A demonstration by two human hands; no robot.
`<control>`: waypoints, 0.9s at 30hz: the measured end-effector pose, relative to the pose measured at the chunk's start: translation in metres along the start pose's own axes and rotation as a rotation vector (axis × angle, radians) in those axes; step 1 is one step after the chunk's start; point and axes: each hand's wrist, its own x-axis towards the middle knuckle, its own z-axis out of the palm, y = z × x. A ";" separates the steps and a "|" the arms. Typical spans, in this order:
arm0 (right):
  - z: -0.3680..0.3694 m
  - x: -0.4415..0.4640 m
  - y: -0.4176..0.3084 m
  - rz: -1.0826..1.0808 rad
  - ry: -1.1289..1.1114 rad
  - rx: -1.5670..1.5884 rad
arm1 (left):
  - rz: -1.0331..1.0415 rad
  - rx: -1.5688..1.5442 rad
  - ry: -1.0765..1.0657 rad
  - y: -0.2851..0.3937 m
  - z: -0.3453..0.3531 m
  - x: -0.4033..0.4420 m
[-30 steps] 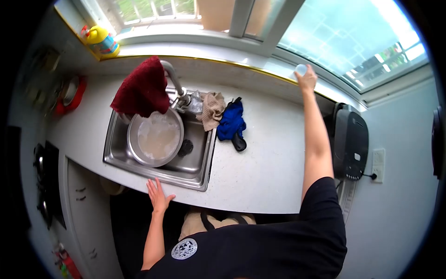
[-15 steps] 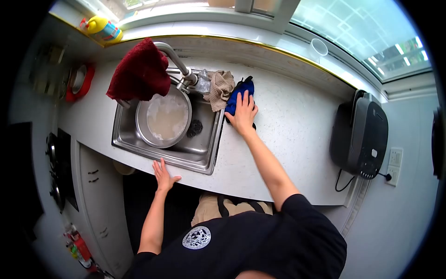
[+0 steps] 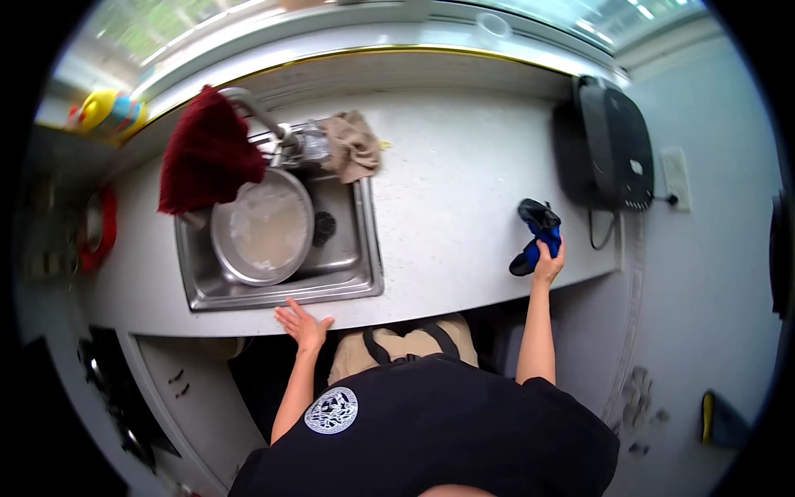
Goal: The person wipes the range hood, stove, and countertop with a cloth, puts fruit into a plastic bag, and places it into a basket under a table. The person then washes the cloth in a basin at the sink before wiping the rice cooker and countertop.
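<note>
My right hand (image 3: 549, 262) grips a bundle of blue and black fabric (image 3: 538, 238), which looks like work gloves, over the right part of the counter. The sink's front edge has my left hand (image 3: 305, 326) near it, fingers spread and holding nothing. A metal pot (image 3: 267, 229) of cloudy water sits in the steel sink (image 3: 348, 269), beside a black drain strainer (image 3: 324, 229). From the faucet (image 3: 258, 112) hangs a dark red towel (image 3: 207, 157). A beige cloth (image 3: 354, 145) lies at the sink's back right corner.
A black kitchen appliance (image 3: 609, 145) with a cord stands at the counter's right end. On the window ledge are a yellow bottle (image 3: 112, 113) and a clear cup (image 3: 492, 29). A red-rimmed item (image 3: 101, 229) is far left. The white counter (image 3: 451, 174) runs between sink and appliance.
My right hand has picked up the blue and black bundle from beside the beige cloth and carried it right and nearer me. The view has turned rightward. My left hand stays near the sink's front.
</note>
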 end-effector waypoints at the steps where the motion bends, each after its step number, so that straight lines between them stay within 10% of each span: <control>1: -0.027 0.009 0.018 0.043 0.097 -0.111 | 0.009 0.008 -0.017 0.001 0.000 0.000; 6: -0.078 0.074 0.173 0.046 0.215 -0.773 | -0.025 0.087 -0.096 0.005 -0.007 0.004; 8: -0.037 0.082 0.118 0.083 0.148 -0.827 | -0.039 0.112 -0.100 0.004 -0.007 0.009; 14: 0.136 0.002 0.020 -0.410 -0.177 -0.617 | -0.023 0.159 -0.083 -0.010 -0.004 0.026; 20: 0.269 -0.108 -0.044 -0.339 -0.611 0.270 | 0.013 0.049 -0.046 0.011 -0.014 0.036; 24: 0.195 -0.061 -0.068 -0.157 -0.562 0.568 | 0.463 -0.138 0.264 0.172 -0.026 -0.036; 27: 0.089 -0.003 -0.039 -0.158 -0.418 0.496 | 0.714 -0.507 0.066 0.286 -0.004 -0.034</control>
